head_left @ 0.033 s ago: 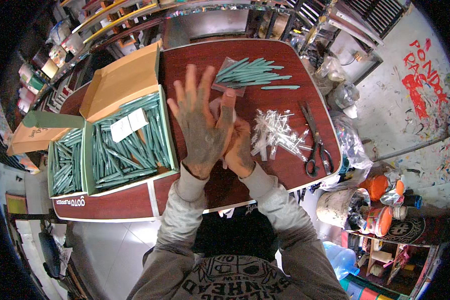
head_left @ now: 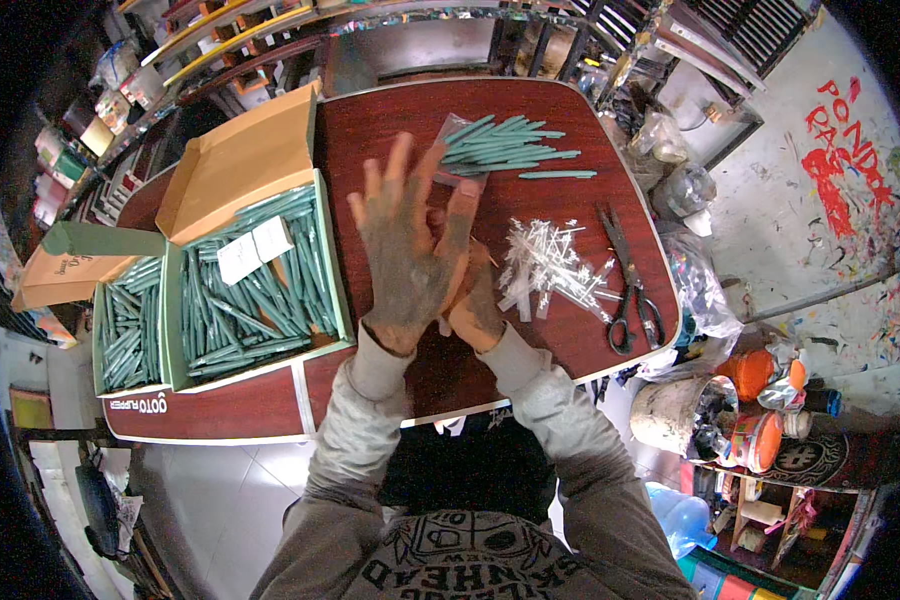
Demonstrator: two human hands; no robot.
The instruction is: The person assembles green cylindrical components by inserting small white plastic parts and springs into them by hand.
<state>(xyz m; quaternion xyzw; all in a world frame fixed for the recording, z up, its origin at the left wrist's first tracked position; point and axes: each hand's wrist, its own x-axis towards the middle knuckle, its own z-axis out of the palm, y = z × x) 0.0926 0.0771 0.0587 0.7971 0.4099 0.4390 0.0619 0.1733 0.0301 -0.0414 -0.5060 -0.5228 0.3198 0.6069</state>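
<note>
My left hand (head_left: 402, 265) is raised over the middle of the table, back up, with its fingers stretched out and apart. Its palm lies against my right hand (head_left: 477, 308), whose fingers are mostly hidden behind it; whether anything is between the palms cannot be seen. Just beyond my hands, a pile of green pens (head_left: 510, 148) rests partly on a clear plastic bag (head_left: 454, 128). One single green pen (head_left: 558, 175) lies apart from that pile. To the right of my hands is a heap of small white and clear plastic pieces (head_left: 550, 262).
Black scissors (head_left: 625, 285) lie near the right edge of the dark red table (head_left: 410, 385). On the left, an open cardboard box (head_left: 346, 290) and a smaller box (head_left: 98, 340) hold many wrapped green pens. A white paper slip (head_left: 255, 250) tops the larger box.
My left hand's fingers have shifted slightly, the index finger leaning further right. The hands stay pressed together, and the table things lie as before.
</note>
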